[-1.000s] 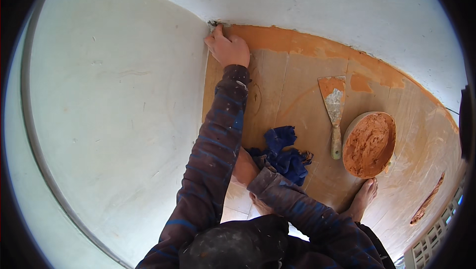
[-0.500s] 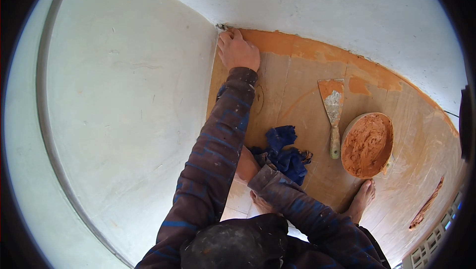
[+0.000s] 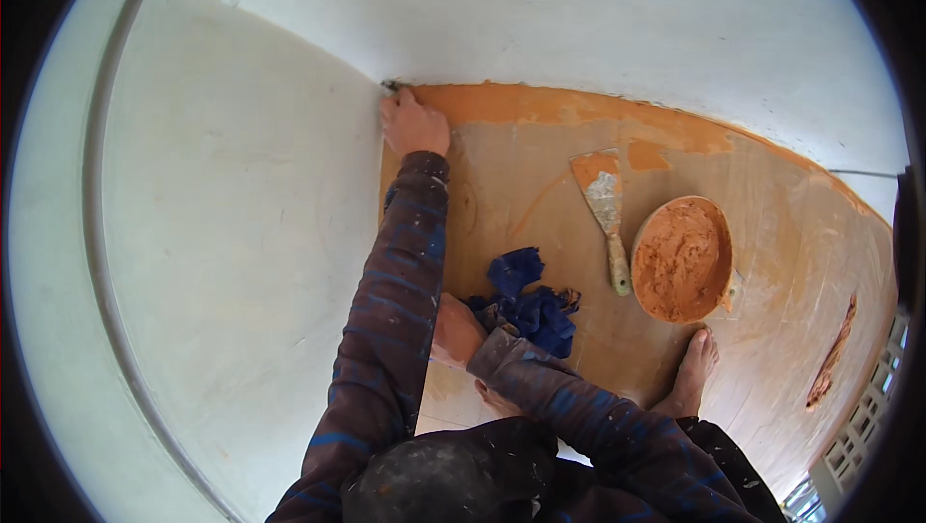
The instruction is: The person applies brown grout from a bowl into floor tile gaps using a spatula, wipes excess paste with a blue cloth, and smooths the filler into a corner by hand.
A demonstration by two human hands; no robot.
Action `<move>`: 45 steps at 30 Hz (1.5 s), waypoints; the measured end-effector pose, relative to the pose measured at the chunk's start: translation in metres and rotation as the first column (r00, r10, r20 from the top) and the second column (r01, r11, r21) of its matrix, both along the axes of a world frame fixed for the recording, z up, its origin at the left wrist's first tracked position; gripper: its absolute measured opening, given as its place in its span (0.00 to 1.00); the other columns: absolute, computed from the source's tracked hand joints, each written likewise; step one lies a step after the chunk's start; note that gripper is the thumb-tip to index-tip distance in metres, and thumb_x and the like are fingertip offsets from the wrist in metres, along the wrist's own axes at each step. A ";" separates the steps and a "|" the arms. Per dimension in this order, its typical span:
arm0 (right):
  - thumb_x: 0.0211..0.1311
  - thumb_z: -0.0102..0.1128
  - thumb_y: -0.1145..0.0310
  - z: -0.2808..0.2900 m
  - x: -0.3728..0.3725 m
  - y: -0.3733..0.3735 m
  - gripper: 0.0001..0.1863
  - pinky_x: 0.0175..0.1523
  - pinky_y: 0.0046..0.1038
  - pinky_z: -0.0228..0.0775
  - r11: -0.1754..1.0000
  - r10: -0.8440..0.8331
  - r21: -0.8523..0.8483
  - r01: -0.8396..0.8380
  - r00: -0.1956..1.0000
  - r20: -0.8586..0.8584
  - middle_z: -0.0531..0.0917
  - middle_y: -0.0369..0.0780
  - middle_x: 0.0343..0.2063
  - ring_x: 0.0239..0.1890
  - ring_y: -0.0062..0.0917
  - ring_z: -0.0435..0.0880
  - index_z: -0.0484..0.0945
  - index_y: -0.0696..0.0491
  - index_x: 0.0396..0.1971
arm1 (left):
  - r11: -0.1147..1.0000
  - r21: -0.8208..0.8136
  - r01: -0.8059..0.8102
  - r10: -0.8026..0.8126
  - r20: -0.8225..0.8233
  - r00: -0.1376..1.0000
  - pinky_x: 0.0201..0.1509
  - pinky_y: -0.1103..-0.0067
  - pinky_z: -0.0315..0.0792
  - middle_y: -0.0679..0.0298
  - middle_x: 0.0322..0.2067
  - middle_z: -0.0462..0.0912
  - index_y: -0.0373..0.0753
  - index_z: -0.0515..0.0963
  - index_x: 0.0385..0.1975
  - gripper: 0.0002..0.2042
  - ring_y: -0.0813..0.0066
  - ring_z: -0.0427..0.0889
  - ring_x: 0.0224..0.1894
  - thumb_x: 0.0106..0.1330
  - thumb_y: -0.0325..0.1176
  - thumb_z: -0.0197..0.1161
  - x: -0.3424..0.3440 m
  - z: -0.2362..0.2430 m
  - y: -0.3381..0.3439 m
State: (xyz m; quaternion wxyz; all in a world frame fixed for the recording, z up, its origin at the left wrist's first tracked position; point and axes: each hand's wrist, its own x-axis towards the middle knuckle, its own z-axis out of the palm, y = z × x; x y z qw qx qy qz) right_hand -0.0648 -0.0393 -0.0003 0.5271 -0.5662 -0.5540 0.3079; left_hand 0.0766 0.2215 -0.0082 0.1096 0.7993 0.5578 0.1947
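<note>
Orange paste point(image 3: 682, 258) lies in a round bowl point(image 3: 636, 269); just left of it rests a scraper point(image 3: 605, 203), blade away from the person. Farther left and beyond the bowl, the left hand point(image 3: 416, 124) is at the wall corner point(image 3: 389, 86), fingers curled; whether they pinch anything cannot be told. Nearer the person, left of the bowl, the partly hidden right hand point(image 3: 455, 333) is beside a blue cloth point(image 3: 542, 318), its grip unclear.
</note>
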 end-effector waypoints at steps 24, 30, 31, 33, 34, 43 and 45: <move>0.74 0.45 0.56 0.022 0.150 -0.257 0.23 0.70 0.49 0.59 0.623 -0.581 -0.203 0.756 0.620 0.526 0.73 0.50 0.60 0.67 0.45 0.70 0.71 0.49 0.63 | 0.902 0.030 0.431 -0.317 -0.632 0.708 0.66 0.52 0.70 0.51 0.63 0.76 0.41 0.80 0.60 0.23 0.48 0.76 0.62 0.74 0.47 0.49 0.084 -0.034 -0.051; 0.80 0.40 0.62 0.002 0.194 -0.385 0.19 0.73 0.43 0.58 -0.130 -0.650 -0.127 0.983 0.012 0.760 0.73 0.50 0.60 0.67 0.46 0.68 0.66 0.55 0.62 | 0.872 0.035 0.488 -0.340 -0.674 0.656 0.66 0.55 0.71 0.53 0.63 0.76 0.40 0.80 0.59 0.22 0.50 0.77 0.62 0.76 0.45 0.49 0.108 -0.013 -0.052; 0.79 0.43 0.64 -0.010 0.191 -0.400 0.16 0.69 0.43 0.61 -0.411 -0.565 -0.096 0.906 -0.171 0.807 0.74 0.48 0.58 0.65 0.44 0.70 0.68 0.53 0.59 | 0.861 0.017 0.507 -0.362 -0.681 0.637 0.66 0.56 0.71 0.53 0.63 0.76 0.40 0.80 0.59 0.22 0.50 0.77 0.62 0.76 0.45 0.49 0.111 -0.017 -0.060; 0.77 0.45 0.66 -0.020 0.191 -0.409 0.13 0.65 0.42 0.64 -0.645 -0.440 -0.046 0.763 -0.321 0.839 0.75 0.45 0.55 0.62 0.43 0.72 0.69 0.51 0.56 | 0.853 0.002 0.522 -0.379 -0.685 0.622 0.66 0.56 0.71 0.53 0.63 0.76 0.40 0.80 0.59 0.21 0.51 0.77 0.62 0.77 0.45 0.49 0.114 -0.019 -0.064; 0.75 0.47 0.66 -0.025 0.187 -0.413 0.13 0.63 0.42 0.65 -0.649 -0.395 0.001 0.761 -0.338 0.854 0.75 0.44 0.54 0.61 0.41 0.72 0.69 0.51 0.55 | 0.847 -0.006 0.532 -0.388 -0.691 0.610 0.66 0.57 0.71 0.54 0.63 0.76 0.39 0.80 0.59 0.21 0.51 0.77 0.62 0.77 0.44 0.49 0.114 -0.020 -0.069; 0.68 0.55 0.64 -0.011 0.192 -0.327 0.19 0.59 0.40 0.68 -0.252 -0.462 -0.234 0.939 0.096 0.882 0.78 0.41 0.50 0.56 0.35 0.77 0.71 0.48 0.57 | 0.856 -0.032 0.516 -0.299 -0.844 0.445 0.67 0.61 0.72 0.56 0.62 0.77 0.37 0.79 0.58 0.19 0.55 0.78 0.61 0.79 0.42 0.49 0.047 -0.014 0.008; 0.65 0.60 0.59 0.012 0.169 -0.231 0.23 0.63 0.40 0.65 0.398 -0.470 -0.352 0.847 0.518 0.714 0.78 0.40 0.52 0.58 0.33 0.75 0.73 0.47 0.59 | 0.860 -0.093 0.502 -0.282 -0.907 0.314 0.67 0.62 0.72 0.57 0.62 0.77 0.37 0.79 0.58 0.19 0.56 0.78 0.61 0.79 0.42 0.49 0.029 -0.003 0.002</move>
